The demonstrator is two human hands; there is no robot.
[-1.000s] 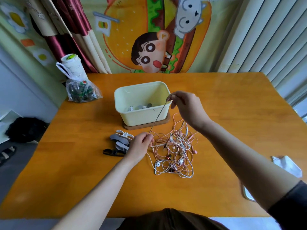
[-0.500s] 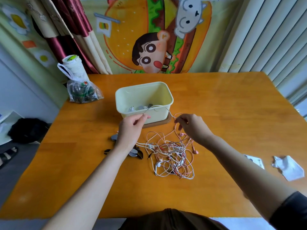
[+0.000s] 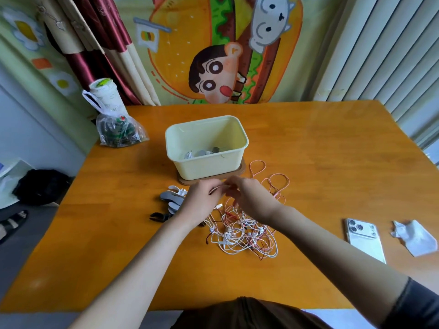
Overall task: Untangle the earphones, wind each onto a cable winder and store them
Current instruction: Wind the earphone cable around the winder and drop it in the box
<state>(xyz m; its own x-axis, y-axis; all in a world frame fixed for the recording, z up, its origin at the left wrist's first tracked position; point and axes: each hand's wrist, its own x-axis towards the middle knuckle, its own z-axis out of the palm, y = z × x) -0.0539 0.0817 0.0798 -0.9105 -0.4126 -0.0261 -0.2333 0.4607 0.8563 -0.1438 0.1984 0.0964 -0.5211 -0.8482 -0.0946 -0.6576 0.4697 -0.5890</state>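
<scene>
A tangle of white, pink and red earphones (image 3: pixel 244 231) lies on the orange table in front of a pale yellow box (image 3: pixel 206 148). The box holds a few wound earphones (image 3: pixel 204 153). My left hand (image 3: pixel 202 203) and my right hand (image 3: pixel 251 200) meet just above the far edge of the tangle, fingers pinched on a thin cable between them. Several grey, white and black cable winders (image 3: pixel 169 203) lie just left of my left hand, partly hidden by it.
A white phone (image 3: pixel 363 236) and a crumpled tissue (image 3: pixel 414 237) lie at the right. A plastic bag (image 3: pixel 114 124) stands at the back left. The box rests on a brown wooden lid (image 3: pixel 240 173). Pink loops (image 3: pixel 268 179) reach right of the box.
Both hands came down and together from a stretched cable held up near the box. They now meet low over the tangle. The view shifted, showing the phone.
</scene>
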